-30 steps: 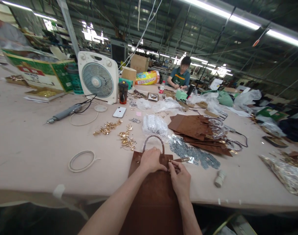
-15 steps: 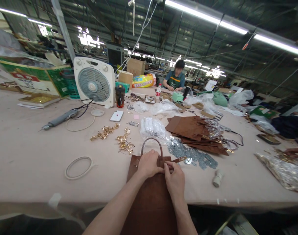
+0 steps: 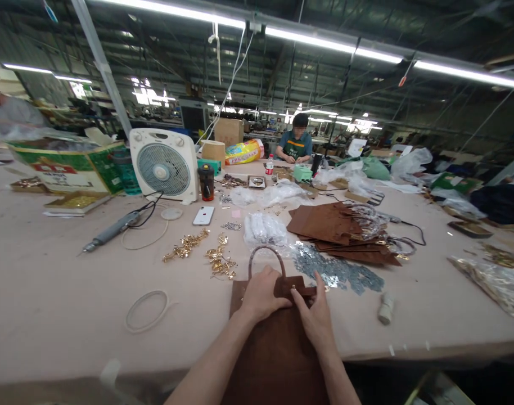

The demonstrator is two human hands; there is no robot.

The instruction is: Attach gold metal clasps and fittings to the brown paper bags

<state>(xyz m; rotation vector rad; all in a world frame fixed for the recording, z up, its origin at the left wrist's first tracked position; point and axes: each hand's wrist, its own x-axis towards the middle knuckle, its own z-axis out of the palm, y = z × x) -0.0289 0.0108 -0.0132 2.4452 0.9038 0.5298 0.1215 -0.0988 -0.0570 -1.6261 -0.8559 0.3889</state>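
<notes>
A brown handbag [image 3: 274,343] with an upright arched handle [image 3: 267,248] lies at the front of the table, its lower part over the table edge. My left hand [image 3: 262,295] is closed over its top, fingers by the handle base and thumb across the front. My right hand [image 3: 316,312] is open at the bag's upper right corner, its index finger stretched away from the thumb. The thumb tip touches or nearly touches a small metal stud [image 3: 293,288]. A short brown strap at that corner is partly hidden by the right fingers.
Gold fittings [image 3: 185,246] and thin grey metal plates [image 3: 345,270] lie beyond the bag. Brown bag pieces [image 3: 324,225] are stacked to the right. Leftward are a coiled tube [image 3: 146,311], an electric screwdriver [image 3: 113,230], a phone [image 3: 203,216] and a fan [image 3: 163,166]. A co-worker [image 3: 296,140] sits opposite.
My right hand has gone from a pinch at the stud and strap to spread fingers. My left hand keeps its hold on the bag. The camera view has shifted; another person's hand at right is gone.
</notes>
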